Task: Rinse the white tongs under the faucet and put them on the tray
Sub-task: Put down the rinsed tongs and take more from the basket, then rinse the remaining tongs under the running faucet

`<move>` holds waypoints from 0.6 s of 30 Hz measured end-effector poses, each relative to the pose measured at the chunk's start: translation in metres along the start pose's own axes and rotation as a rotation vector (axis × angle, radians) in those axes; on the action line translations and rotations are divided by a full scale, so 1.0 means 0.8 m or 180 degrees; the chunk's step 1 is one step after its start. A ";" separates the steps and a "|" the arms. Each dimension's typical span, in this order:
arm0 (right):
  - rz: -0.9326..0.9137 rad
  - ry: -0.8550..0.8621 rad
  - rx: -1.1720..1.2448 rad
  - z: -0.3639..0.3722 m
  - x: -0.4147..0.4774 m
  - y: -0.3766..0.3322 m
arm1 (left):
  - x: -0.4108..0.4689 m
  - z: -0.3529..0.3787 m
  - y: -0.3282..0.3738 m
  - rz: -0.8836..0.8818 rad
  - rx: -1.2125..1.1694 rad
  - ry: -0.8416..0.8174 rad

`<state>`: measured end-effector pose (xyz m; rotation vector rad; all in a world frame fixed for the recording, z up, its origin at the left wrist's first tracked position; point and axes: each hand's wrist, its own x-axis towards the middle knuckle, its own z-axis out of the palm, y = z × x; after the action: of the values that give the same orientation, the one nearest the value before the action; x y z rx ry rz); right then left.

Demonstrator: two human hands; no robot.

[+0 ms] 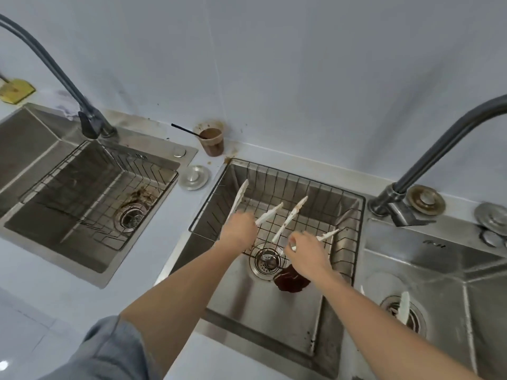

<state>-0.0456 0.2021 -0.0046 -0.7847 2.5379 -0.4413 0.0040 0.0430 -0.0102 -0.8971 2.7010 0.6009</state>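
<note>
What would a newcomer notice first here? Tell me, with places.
Two bare hands meet over the middle sink's wire basket: the left hand holds one pair of white tongs, the right hand another. A dark brown puddle lies beside the drain. A stained cup with a black straw stands in the wall corner.

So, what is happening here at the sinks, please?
A person holds one pair of white tongs in the left hand and another in the right hand, above the wire rack in the middle sink. No water is visibly running. A brown puddle lies beside the drain.
</note>
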 end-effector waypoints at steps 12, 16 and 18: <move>0.0511 -0.0244 -0.0405 0.073 0.103 -0.083 | 0.079 -0.002 -0.050 -0.0325 0.0158 -0.0160; 0.1108 -0.0323 0.0015 0.085 0.121 -0.091 | 0.086 0.002 -0.050 -0.0396 0.0303 -0.0176; 0.1388 -0.0290 0.0395 0.087 0.126 -0.093 | 0.087 0.002 -0.049 -0.0395 0.0279 -0.0146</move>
<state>-0.0514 0.0721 -0.0642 -0.1890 2.4720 -0.3991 -0.0265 -0.0213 -0.0474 -1.0060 2.5862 0.4675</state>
